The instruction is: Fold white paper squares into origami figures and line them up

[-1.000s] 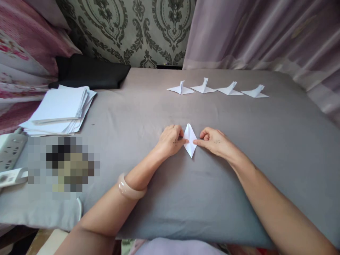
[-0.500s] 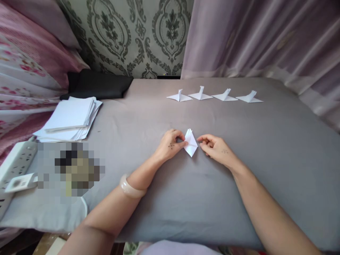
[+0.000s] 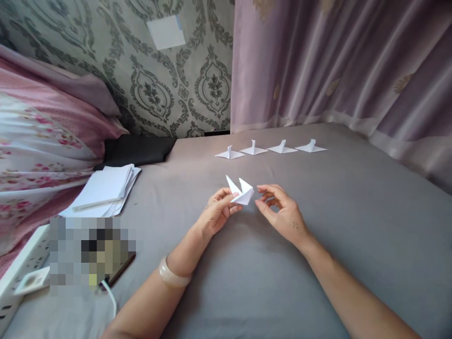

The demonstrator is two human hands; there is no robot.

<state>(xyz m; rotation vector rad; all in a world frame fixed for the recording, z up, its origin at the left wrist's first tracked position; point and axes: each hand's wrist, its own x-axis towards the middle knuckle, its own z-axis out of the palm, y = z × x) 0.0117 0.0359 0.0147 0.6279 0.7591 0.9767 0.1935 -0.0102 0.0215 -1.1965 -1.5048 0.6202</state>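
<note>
My left hand point(image 3: 219, 210) pinches a folded white paper piece point(image 3: 243, 194) by its left side, thumb on top and fingers beneath. Two pointed flaps of the paper stand up and apart. Just to its right, my right hand point(image 3: 280, 207) is open, thumb and fingers apart and curved toward the paper without touching it. Farther back on the grey cloth, several folded white paper figures point(image 3: 253, 149) stand in a row, each with flat side points and an upright middle part.
At the left lie a stack of white paper point(image 3: 104, 188) and a black folded item point(image 3: 136, 149). Nearer me are a white power strip point(image 3: 21, 268), a plug and a cable point(image 3: 112, 299) beside a blurred-out patch. Curtains and a patterned wall border the grey surface point(image 3: 353, 226).
My left hand has raised and turned the folded paper, and its two points have spread apart. My right hand has opened wider beside it. The view has tilted up.
</note>
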